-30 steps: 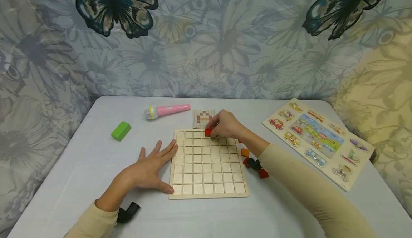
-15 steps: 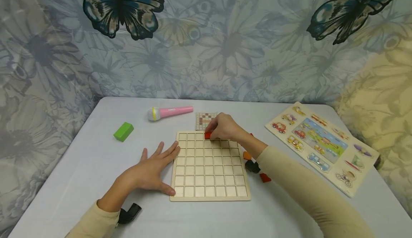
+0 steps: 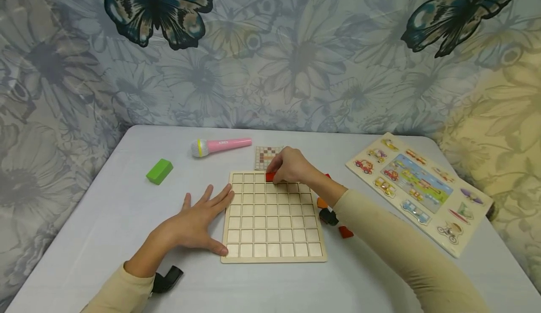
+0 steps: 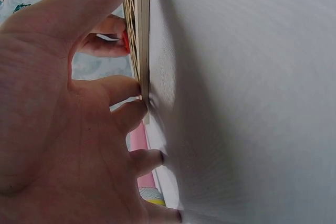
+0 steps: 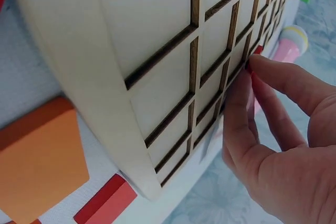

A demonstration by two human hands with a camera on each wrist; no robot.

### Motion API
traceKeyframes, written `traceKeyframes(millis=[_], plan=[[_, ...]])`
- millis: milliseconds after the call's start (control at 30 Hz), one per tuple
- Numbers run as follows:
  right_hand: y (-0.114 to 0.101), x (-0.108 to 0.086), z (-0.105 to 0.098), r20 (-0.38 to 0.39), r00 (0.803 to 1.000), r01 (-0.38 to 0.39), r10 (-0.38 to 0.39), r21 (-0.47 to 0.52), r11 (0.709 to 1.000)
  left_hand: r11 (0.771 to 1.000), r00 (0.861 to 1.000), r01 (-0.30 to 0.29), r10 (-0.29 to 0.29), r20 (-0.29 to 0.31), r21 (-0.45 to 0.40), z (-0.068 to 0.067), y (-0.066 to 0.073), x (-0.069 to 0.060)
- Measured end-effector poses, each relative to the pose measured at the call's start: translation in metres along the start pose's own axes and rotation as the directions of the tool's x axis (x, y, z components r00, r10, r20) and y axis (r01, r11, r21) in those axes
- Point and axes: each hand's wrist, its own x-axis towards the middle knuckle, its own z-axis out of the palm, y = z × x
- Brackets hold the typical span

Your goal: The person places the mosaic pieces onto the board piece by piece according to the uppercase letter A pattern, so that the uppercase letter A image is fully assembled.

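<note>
Red block [image 3: 269, 177] had shifted slightly left across grid board [image 3: 274, 222] since one second earlier, right hand [image 3: 291, 166] with it. Right fingers pinched block at top row, fourth column from left; full seating could not be told. Left hand [image 3: 194, 223] lay with fingers spread, thumb and fingertips touching board's left edge. Pattern card [image 3: 265, 155] sat just beyond board; orange block [image 3: 322, 203] and black pieces [image 3: 328, 216] right of it. Farther out: pink microphone [image 3: 228, 145], green block [image 3: 159, 171], picture puzzle [image 3: 418, 181].
</note>
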Motion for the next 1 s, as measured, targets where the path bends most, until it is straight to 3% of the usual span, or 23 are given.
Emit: traceKeyframes(millis=[567, 1000], plan=[[0.004, 0.0, 0.003, -0.022, 0.999, 0.04, -0.04, 0.02, 0.999, 1.0, 1.0, -0.005, 0.005, -0.007, 0.001, 0.0, 0.002, 0.0], [0.01, -0.013, -0.008, -0.026, 0.998, 0.065, -0.062, 0.112, 0.992, 1.0, 1.0, 0.002, -0.002, -0.004, 0.002, 0.0, 0.002, 0.0]])
